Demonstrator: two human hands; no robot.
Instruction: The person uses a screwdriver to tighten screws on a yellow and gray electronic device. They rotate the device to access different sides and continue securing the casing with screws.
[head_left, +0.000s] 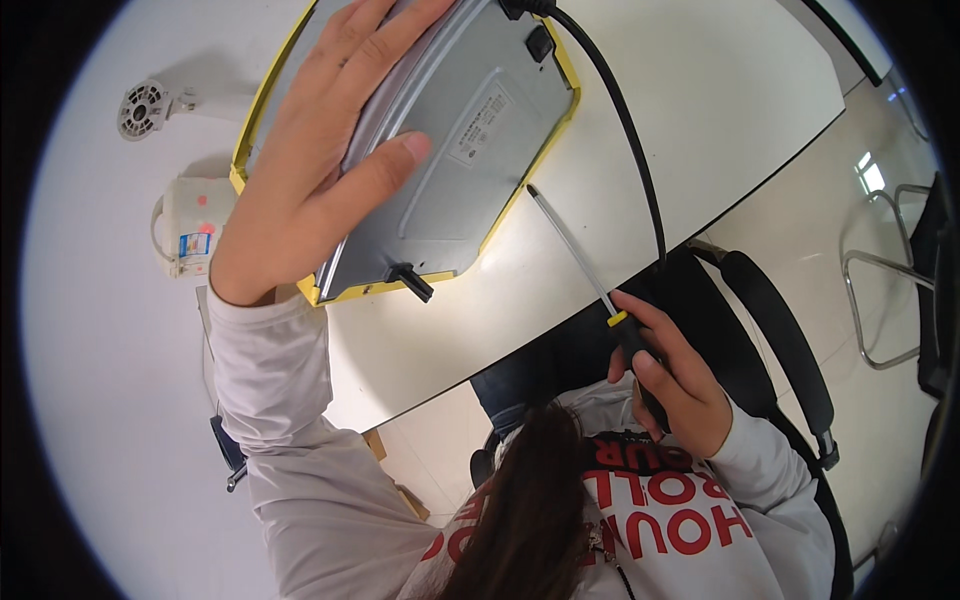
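Note:
A boxy appliance (455,165) with a grey metal panel and a yellow rim is tilted up on the white table. It has black feet and a pale label on the panel. My left hand (335,150) grips its near-left edge, the thumb pressed on the panel and the fingers stretched along the side. In my right hand (675,375) is a screwdriver (575,250) with a black and yellow handle. Its long shaft points up and left, the tip close to the yellow rim; whether they touch, I cannot tell.
A black power cord (630,130) runs from the appliance over the white table (720,110) and its edge. At the left are a white container (200,225) with a handle and a small round fan-like item (143,110). A black chair (780,350) stands at the right.

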